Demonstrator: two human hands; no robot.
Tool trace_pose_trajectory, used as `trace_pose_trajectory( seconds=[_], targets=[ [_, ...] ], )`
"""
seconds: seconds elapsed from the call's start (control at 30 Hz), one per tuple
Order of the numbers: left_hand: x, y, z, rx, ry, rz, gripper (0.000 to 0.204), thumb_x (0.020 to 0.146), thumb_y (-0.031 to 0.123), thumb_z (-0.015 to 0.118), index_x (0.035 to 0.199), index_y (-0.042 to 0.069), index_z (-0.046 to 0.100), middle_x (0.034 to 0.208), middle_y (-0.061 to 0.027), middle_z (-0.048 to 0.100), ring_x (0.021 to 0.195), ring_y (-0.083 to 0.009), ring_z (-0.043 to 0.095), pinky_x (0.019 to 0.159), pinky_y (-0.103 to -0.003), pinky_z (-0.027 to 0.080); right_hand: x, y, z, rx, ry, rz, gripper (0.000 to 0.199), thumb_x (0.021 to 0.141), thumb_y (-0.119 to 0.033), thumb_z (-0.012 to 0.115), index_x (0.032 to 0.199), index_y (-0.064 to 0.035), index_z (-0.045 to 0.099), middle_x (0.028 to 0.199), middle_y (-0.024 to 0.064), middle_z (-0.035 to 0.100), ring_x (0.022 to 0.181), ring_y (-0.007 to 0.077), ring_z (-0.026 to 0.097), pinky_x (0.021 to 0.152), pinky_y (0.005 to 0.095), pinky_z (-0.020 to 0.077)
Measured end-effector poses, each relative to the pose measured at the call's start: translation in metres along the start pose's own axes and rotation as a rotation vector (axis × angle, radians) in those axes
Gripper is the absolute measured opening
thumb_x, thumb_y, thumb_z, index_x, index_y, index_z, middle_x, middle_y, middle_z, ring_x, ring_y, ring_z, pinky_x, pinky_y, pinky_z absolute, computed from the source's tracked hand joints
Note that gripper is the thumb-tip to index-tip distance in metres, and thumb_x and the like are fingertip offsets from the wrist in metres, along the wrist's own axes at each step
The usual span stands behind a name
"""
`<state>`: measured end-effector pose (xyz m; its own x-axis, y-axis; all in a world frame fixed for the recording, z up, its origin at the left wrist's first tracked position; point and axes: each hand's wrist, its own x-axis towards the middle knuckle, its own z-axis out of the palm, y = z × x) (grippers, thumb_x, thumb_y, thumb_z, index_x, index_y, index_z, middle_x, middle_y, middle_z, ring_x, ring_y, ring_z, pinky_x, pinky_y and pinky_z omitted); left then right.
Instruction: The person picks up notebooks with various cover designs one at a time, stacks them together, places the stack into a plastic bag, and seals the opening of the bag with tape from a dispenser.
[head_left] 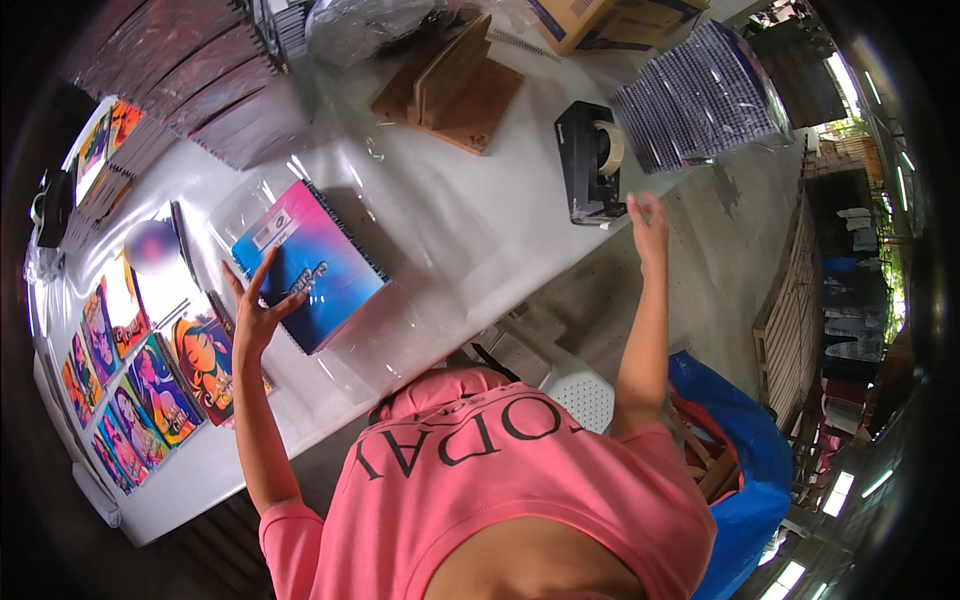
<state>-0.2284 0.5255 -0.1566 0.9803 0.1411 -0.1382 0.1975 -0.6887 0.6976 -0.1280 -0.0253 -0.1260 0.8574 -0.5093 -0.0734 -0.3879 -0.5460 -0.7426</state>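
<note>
A spiral notebook [335,275] with a blue and pink cover lies on the table in a clear plastic sleeve [236,215]. My left hand [258,312] rests on its left side, fingers spread over the cover. Past the table's edge, my right hand [650,230] is raised beside a black tape dispenser [575,165] that carries a roll of tape [609,148]. The fingers of that hand are bent and drawn together near the dispenser's front end. What they pinch, if anything, is too small to make out.
Brightly illustrated notebooks [150,400] lie in rows at left. Plastic-wrapped notebook stacks [700,95] stand far right and far left [190,80]. A wooden stand [450,95] and cardboard box [610,22] sit at the back. Below are a white perforated stool [582,400] and blue bag [750,450].
</note>
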Motion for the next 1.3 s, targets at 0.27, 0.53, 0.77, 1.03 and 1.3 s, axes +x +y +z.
trace_pose_trajectory(
  seconds=[0.27,0.53,0.77,1.03,1.3],
  targets=[
    [0.000,0.004,0.002,-0.036,0.016,-0.036,0.084,0.059,0.027,0.085,0.134,0.028,0.046,0.148,-0.0295,-0.001,0.140,-0.0324,0.001,0.110,-0.047,0.022,0.029,0.034,0.003,0.647,-0.523,0.232,0.029,0.084,-0.042,0.064,0.095,-0.0157,0.066,0.086,-0.0051,0.050,0.073,0.0114,0.041,0.072,0.0300,0.0445],
    [-0.004,-0.001,0.001,-0.079,0.038,-0.028,0.083,0.058,0.028,0.085,0.132,0.028,0.048,0.147,-0.0298,-0.004,0.139,-0.0356,0.000,0.111,-0.045,0.022,-0.029,0.078,0.004,-0.604,0.265,-0.306,0.024,0.086,-0.025,0.063,0.099,-0.0056,0.069,0.116,0.0104,0.059,0.089,0.0179,0.053,0.086,0.0320,0.0451],
    [0.000,-0.008,0.000,-0.265,-0.027,-0.055,0.081,0.059,0.033,0.084,0.131,0.028,0.048,0.147,-0.0312,0.001,0.139,-0.0309,-0.008,0.113,-0.043,0.012,-0.107,-0.140,0.116,0.245,-1.084,-0.520,0.040,0.084,-0.011,0.061,0.123,-0.0183,0.057,0.070,0.0015,0.064,0.057,0.0045,0.057,0.038,0.0199,0.0329],
    [-0.001,-0.022,0.014,-0.151,0.082,0.022,0.087,0.053,0.050,0.081,0.131,0.028,0.048,0.142,-0.0360,0.015,0.136,-0.0429,-0.011,0.112,-0.045,0.016,-0.216,-0.252,0.275,-0.365,-1.379,-0.769,0.097,0.074,-0.025,0.074,0.146,-0.0133,0.011,0.082,0.0164,0.067,0.069,0.0241,0.067,0.058,0.0339,0.0520],
    [-0.015,-0.025,0.019,-0.158,0.364,-0.092,0.118,0.053,0.048,0.084,0.143,0.008,0.019,0.142,-0.0365,0.010,0.131,-0.0424,0.030,0.101,-0.043,0.038,-0.148,-0.208,0.266,-0.642,-0.838,-0.819,0.116,0.058,-0.051,0.081,0.143,-0.0043,0.018,0.113,0.0251,0.058,0.107,0.0377,0.055,0.090,0.0456,0.0440]
  ],
)
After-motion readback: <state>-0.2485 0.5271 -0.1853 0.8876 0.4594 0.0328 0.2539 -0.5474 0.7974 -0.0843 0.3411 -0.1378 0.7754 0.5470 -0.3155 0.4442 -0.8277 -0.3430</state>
